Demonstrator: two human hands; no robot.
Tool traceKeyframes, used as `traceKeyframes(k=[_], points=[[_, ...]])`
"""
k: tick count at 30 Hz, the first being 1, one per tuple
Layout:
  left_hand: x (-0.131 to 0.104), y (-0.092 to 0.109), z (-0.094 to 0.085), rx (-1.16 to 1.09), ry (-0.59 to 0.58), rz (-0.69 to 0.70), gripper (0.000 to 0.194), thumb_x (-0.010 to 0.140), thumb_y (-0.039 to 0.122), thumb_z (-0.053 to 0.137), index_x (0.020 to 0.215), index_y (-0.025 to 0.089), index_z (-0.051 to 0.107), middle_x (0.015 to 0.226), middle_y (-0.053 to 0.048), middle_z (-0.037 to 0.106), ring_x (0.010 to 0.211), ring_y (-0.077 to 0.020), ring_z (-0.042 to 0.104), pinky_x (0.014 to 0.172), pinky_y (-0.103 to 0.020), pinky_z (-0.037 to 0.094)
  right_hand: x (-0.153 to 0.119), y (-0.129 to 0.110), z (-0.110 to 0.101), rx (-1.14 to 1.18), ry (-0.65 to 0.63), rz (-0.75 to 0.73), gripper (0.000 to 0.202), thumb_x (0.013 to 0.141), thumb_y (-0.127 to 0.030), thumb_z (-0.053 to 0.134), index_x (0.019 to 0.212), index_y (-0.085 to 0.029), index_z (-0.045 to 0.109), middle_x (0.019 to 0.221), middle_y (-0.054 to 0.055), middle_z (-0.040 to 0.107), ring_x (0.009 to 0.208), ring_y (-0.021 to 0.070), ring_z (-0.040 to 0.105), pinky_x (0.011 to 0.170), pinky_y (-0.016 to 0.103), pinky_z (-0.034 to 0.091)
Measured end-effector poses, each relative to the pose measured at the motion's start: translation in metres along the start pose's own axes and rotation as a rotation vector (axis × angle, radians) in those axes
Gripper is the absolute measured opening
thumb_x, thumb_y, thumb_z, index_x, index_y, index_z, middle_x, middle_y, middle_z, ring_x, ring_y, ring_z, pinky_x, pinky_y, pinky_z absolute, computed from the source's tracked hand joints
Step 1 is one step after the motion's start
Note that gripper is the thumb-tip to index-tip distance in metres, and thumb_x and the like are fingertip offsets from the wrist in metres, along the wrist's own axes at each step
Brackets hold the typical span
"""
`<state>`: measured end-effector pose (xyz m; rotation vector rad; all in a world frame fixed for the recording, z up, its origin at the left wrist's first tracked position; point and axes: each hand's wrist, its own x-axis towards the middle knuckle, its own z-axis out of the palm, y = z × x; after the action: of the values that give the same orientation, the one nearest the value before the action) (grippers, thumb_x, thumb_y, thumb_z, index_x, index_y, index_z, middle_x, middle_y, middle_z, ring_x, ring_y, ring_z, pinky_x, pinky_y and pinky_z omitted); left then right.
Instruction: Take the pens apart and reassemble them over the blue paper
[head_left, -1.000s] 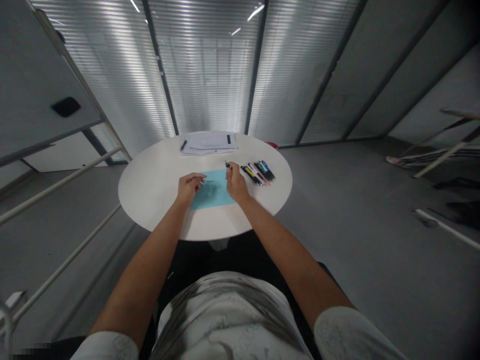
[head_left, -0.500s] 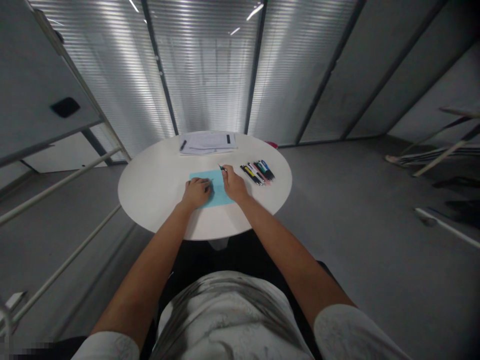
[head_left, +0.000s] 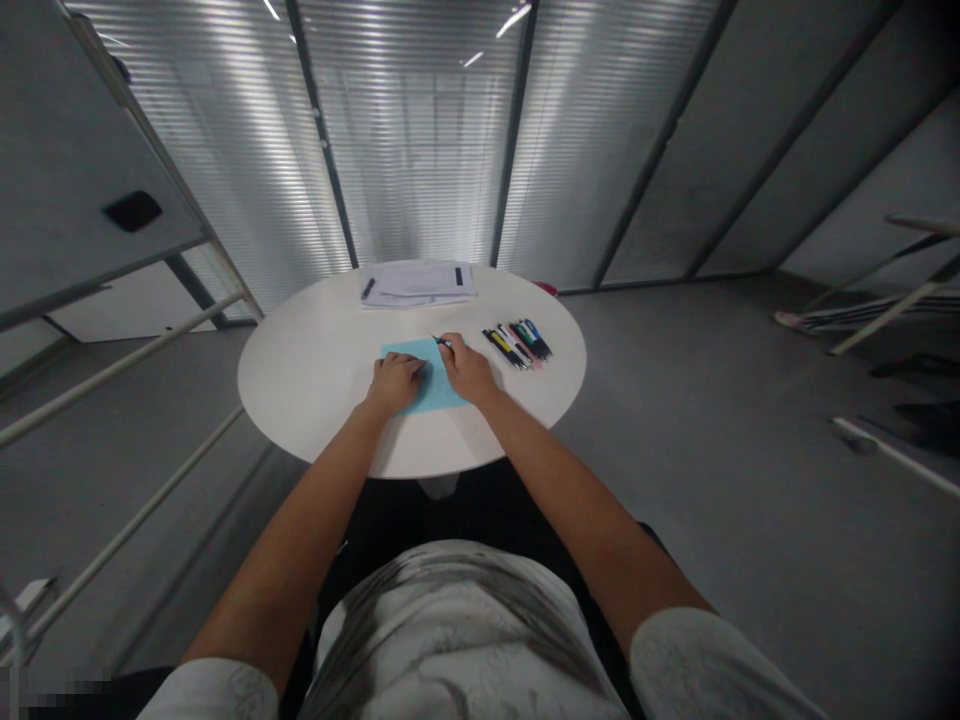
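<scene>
A light blue sheet (head_left: 431,388) lies on the round white table (head_left: 315,370), under both hands. My left hand (head_left: 396,382) rests on its left part, fingers curled round something small and thin whose tip shows near the fingertips; I cannot make out what it is. At the sheet's right edge, my right hand (head_left: 466,368) is closed on a slim dark pen (head_left: 442,342), which points up and to the left. Just right of that hand, several pens and markers (head_left: 517,344) lie side by side in a row.
A stack of white papers (head_left: 416,285) with two dark items on it lies at the table's far edge. White metal rails (head_left: 127,365) stand at the left, window blinds behind the table, and chair-like frames at the far right.
The pen in my right hand has tilted lower and more to the left. My left hand has barely moved; the whole view has shifted slightly.
</scene>
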<state>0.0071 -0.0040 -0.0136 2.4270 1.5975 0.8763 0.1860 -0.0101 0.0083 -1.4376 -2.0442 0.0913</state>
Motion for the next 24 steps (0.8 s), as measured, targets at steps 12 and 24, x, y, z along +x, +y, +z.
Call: traceKeyframes(k=[12,24], points=[[0.0022,-0.0011,-0.0003,-0.01,0.042,-0.044,0.019,0.081,0.03,0.058,0.087,0.024,0.076,0.099,-0.014,0.069,0.108,-0.0356,0.05,0.093,-0.05,0.032,-0.0014,-0.0005,0.0002,-0.011,-0.042,-0.03,0.036,0.1,-0.041,0.027,0.123,-0.022,0.048,0.102,0.006,0.07,0.089,0.021,0.066,0.073,0.028,0.042],[0.0,0.0048,-0.0026,0.05,0.02,-0.028,0.025,0.084,0.035,0.054,0.092,0.024,0.076,0.101,-0.016,0.066,0.105,-0.0359,0.05,0.092,-0.052,0.031,-0.0031,-0.0027,-0.0021,-0.036,-0.079,-0.064,0.034,0.099,-0.041,0.03,0.12,-0.024,0.05,0.101,0.005,0.071,0.089,0.0197,0.066,0.073,0.028,0.042]])
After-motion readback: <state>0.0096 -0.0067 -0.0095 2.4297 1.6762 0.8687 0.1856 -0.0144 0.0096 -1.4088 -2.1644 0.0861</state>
